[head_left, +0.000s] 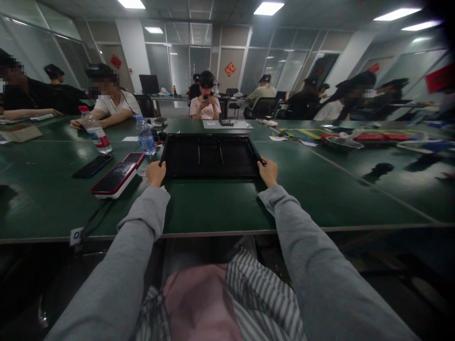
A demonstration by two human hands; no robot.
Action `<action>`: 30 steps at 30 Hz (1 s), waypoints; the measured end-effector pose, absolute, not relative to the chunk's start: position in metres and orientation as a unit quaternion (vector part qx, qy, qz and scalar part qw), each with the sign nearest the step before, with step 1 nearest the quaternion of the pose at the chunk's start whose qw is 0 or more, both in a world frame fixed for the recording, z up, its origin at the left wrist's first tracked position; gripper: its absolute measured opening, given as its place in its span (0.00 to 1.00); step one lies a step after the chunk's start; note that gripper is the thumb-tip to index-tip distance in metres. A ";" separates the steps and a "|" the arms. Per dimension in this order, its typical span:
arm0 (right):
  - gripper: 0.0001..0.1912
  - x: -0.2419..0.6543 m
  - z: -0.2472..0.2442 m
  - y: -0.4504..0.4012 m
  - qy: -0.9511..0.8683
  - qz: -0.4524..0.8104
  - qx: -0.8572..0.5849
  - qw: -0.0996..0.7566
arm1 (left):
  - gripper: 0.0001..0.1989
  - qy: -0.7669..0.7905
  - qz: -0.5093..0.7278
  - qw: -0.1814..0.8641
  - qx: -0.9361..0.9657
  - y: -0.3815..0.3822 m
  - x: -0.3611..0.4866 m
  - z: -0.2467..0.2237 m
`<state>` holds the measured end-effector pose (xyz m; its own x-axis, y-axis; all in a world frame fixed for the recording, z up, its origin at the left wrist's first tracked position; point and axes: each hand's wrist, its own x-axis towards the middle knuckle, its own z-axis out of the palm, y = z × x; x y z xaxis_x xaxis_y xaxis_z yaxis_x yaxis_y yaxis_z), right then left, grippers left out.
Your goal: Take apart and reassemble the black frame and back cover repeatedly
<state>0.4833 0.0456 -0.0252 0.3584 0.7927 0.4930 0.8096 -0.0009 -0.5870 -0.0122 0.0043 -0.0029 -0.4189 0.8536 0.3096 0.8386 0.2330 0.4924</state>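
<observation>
Where the black tray (181, 152) covers the green table (213, 203): the surface beneath is hidden; whether the tray's underside rests on it or is held just above cannot be told.
Tray interior: dark on dark, its floor hard to read; two thin pale lines run front to back about its middle, their nature unclear.
Frame edges: grey sleeves (106, 270) run out at the bottom; the upper right corner is lost in darkness; a person at far left (26, 94) is cut off.
Far right of table: a red strip (373, 137) and a clear dish (344, 143) among items too blurred to name.
Left hand (155, 173): closed on the tray's left side by the near corner; thumb at the rim, other fingers curled and mostly out of sight.
Right hand (269, 171): closed likewise on the right side, thumb at the rim; the grip below is hidden.
Tray position: between the two hands, before the wearer; a person in pink (205, 108) sits beyond.
Beside the left hand: a red-edged phone (115, 178) atop a white block (124, 187); farther left, a dark phone (92, 166).
Blue-capped bottle (145, 137): standing near the tray's far left corner.
</observation>
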 end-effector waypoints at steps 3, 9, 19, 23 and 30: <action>0.25 0.484 -0.026 0.047 -0.565 0.007 -0.710 0.421 | 0.22 0.785 0.306 0.026 0.538 0.006 -0.014 -0.003; 0.27 0.486 -0.026 0.049 -0.566 0.041 -0.695 0.442 | 0.24 0.783 0.303 0.039 0.542 0.014 -0.020 -0.008; 0.26 0.478 -0.024 0.038 -0.542 -0.032 -0.744 0.389 | 0.28 0.795 0.297 0.048 0.528 0.013 -0.022 -0.003; 0.29 0.470 -0.020 0.033 -0.546 -0.082 -0.742 0.381 | 0.27 0.799 0.302 0.043 0.519 0.007 -0.011 -0.002; 0.31 0.448 -0.021 0.025 -0.617 -0.123 -0.698 0.342 | 0.28 0.746 0.343 -0.082 0.565 -0.007 0.019 0.004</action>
<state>0.4476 0.0252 -0.0209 0.2092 0.7766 0.5942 0.9453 -0.0051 -0.3262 0.0190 -0.0074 0.0035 -0.3485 0.7868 0.5095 0.8989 0.1266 0.4194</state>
